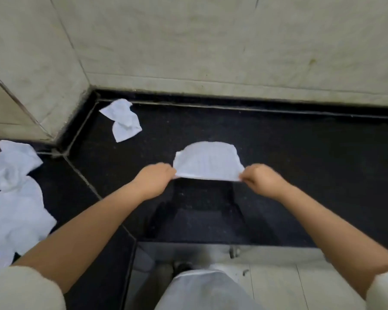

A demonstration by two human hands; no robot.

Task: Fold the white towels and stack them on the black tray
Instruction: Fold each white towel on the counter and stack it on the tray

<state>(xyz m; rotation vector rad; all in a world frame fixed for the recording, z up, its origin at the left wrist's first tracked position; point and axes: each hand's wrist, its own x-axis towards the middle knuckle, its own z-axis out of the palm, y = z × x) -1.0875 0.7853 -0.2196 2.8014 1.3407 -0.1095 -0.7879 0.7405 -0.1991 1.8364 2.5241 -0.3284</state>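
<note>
Black speckled stone makes the counter (300, 153), and pale stone walls (188, 41) stand behind it and to the left.

Both hands hold one white towel (207, 162) up over the counter. The left hand (154, 179) pinches the near left corner with curled fingers. The right hand (261, 179) pinches the near right corner the same way. The near edge is pulled straight between the two hands. The far part of the towel curves round like a hill, and it makes a dark shadow on the counter below.

A crumpled towel (122, 119) lies well apart, near the back left corner of the counter. A big pile of white towels (11, 198) lies at the far left edge. Both bare arms reach out from pale sleeves (20, 289). Pale floor tiles (289, 283) show below the counter edge.
</note>
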